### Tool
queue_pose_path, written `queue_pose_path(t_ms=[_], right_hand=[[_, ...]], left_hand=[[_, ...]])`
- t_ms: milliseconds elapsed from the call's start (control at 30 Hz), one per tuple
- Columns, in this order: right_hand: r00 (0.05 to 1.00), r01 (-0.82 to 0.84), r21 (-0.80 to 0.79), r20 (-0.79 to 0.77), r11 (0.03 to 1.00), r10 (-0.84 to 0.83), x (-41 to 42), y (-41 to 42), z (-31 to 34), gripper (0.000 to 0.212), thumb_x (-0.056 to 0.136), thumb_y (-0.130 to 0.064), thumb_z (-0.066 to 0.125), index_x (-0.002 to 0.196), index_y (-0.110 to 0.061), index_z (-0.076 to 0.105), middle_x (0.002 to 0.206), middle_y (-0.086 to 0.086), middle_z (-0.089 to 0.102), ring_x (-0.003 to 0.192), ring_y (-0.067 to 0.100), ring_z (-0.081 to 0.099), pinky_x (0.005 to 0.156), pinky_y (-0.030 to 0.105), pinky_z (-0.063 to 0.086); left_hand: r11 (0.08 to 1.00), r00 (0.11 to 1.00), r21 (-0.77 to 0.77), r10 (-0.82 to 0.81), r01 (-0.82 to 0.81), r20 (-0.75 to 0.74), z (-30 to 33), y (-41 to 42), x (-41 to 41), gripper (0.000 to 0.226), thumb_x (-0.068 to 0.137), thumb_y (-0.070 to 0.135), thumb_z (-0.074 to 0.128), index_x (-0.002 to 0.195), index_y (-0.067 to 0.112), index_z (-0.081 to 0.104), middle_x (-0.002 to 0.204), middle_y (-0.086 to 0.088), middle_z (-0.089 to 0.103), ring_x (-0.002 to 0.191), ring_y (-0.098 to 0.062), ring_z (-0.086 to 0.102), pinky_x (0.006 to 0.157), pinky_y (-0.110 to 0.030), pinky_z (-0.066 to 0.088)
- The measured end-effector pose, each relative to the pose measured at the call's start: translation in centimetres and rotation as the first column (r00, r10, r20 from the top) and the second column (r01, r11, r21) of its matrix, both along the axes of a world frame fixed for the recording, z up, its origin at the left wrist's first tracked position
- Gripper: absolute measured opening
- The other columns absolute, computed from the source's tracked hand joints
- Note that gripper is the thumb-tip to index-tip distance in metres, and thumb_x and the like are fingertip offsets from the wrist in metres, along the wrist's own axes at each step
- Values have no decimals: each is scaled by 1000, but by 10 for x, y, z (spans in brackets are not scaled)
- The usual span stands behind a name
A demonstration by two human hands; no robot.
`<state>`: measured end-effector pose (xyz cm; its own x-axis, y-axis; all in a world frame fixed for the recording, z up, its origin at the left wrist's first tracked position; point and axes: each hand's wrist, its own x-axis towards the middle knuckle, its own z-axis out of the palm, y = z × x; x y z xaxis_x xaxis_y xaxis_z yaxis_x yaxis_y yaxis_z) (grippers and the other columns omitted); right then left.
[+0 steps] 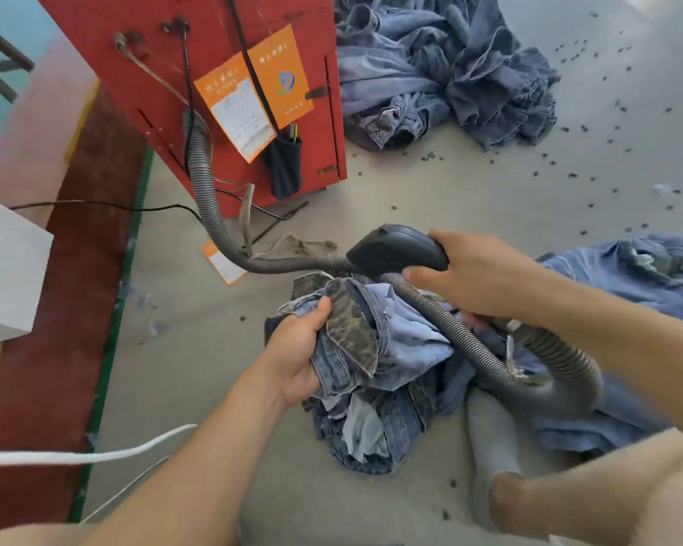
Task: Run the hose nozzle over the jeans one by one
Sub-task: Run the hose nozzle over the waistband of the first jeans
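Behind, a red cabinet (pixel 229 92) is seen, with a grey hose (pixel 204 183) led from it. Bunched jeans (pixel 371 356) on the floor are clutched by the left hand (pixel 300 348); the black nozzle (pixel 397 250), just above them, is gripped by the right hand (pixel 474 273).

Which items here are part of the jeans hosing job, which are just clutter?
In use: nozzle, corrugated hose, held jeans, left hand, right hand, far jeans pile.

Lying about: orange cards, white cord, dark floor scraps.
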<state>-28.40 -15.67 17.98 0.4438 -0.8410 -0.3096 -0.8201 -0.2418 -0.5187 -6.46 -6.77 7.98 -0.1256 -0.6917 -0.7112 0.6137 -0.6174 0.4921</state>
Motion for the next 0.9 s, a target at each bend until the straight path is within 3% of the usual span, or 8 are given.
queue_pose_path(t_ms=[200, 367, 467, 567, 633, 733, 800, 900], right_hand=[[952, -291, 249, -23, 924, 306, -30, 11, 22, 14, 90, -58, 64, 91, -48, 55, 62, -12, 67, 43, 10, 60, 46, 17, 45], [989, -129, -25, -83, 991, 126, -1, 4, -8, 21, 94, -53, 63, 87, -36, 52, 67, -8, 63, 53, 3, 57, 49, 21, 37], [999, 33, 3, 7, 999, -33, -12, -6, -8, 22, 93, -52, 62, 88, -33, 52, 51, -4, 63, 38, 13, 61, 39, 24, 43], [978, 162, 41, 128, 986, -166, -31, -16, 0, 22, 94, -50, 62, 92, -30, 54, 51, 5, 64, 39, 28, 63, 39, 34, 51], [970, 179, 34, 158, 983, -182, -39, -19, 6, 17, 95, -52, 63, 92, -37, 54, 52, 10, 66, 37, 27, 61, 39, 33, 51], [981, 143, 29, 130, 989, -145, -45, -17, 9, 18, 95, -55, 62, 89, -41, 53, 54, 11, 66, 38, 27, 60, 42, 32, 49], [992, 91, 22, 89, 996, -92, -44, -13, 11, 24, 95, -55, 61, 91, -33, 53, 55, 11, 66, 40, 27, 61, 44, 31, 48], [996, 21, 54, 82, 998, -25, -40, -5, 15, 21, 96, -52, 63, 91, -33, 54, 52, 8, 64, 40, 26, 61, 47, 36, 52]], left_hand=[[1000, 998, -3, 17, -17, -56, 0, -2, 7, 50, 111, 39, 36, 136, 4, 62, 134, -22, 66, 122, -38, 65, 95, -50, 58], [997, 998, -59, -56, 54, -28, 1, 3, -1, 56, 98, 49, 57, 127, 3, 69, 131, -22, 68, 120, -35, 68, 92, -49, 60], [984, 982, -92, -139, 151, 127, 6, 4, -3, 32, 79, 19, 82, 107, 3, 79, 115, -24, 74, 101, -36, 75, 76, -46, 63], [992, 935, -23, -111, 126, 337, 1, 5, -5, 30, 76, -3, 84, 105, -1, 77, 106, -22, 77, 94, -36, 76, 81, -52, 63], [994, 891, -28, -84, 107, 446, 0, 4, -2, 27, 84, -1, 80, 110, 4, 75, 105, -16, 78, 96, -34, 76, 85, -51, 62], [962, 764, -70, -166, 266, 623, 0, 6, 5, 18, 96, 10, 71, 113, 15, 74, 104, -6, 80, 98, -27, 76, 88, -47, 61], [943, 783, -56, -238, 328, 575, 2, 6, 9, 17, 102, 12, 63, 117, 15, 70, 109, -8, 79, 103, -28, 75, 94, -49, 59], [965, 913, -54, -223, 256, 343, 7, 5, 13, 20, 104, 7, 57, 120, 4, 68, 114, -18, 76, 105, -33, 74, 89, -48, 61]])
